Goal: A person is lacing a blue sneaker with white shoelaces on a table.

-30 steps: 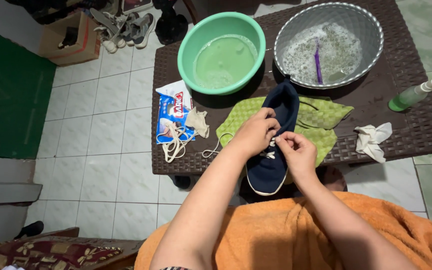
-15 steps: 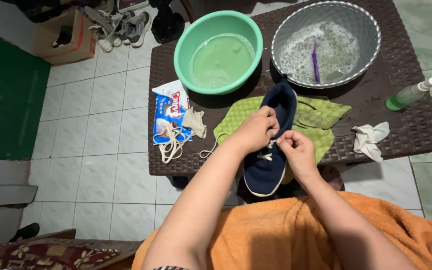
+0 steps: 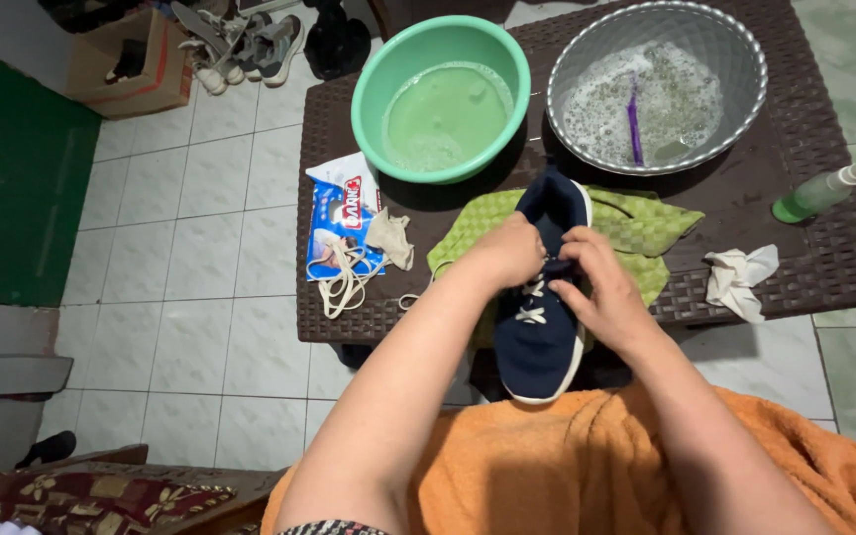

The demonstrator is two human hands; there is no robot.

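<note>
The left hand (image 3: 509,253) and the right hand (image 3: 601,297) meet over the lacing area of a dark blue sneaker (image 3: 544,297), fingers curled and pinching the white lace (image 3: 530,302); which strand each finger grips cannot be made out. The sneaker lies toe away from the person, heel over the orange towel (image 3: 567,466) on the lap, toe resting on a green cloth (image 3: 646,223) at the near edge of the brown woven table (image 3: 804,267). White lace crosses show only on the lower eyelets, toward 6 o'clock; the upper part, under the fingers, looks unlaced, so the lacing is judged partly done with several eyelets left. At 9 o'clock from the hands, a loose lace (image 3: 344,277) lies on a blue and white packet (image 3: 339,213). At 11 o'clock stands a green basin (image 3: 374,69) of cloudy water; at 1 o'clock a metal basin (image 3: 735,50) of suds holding a purple brush (image 3: 634,119). At 3 o'clock lie a crumpled white cloth (image 3: 735,277) and a green spray bottle (image 3: 824,190).
</note>
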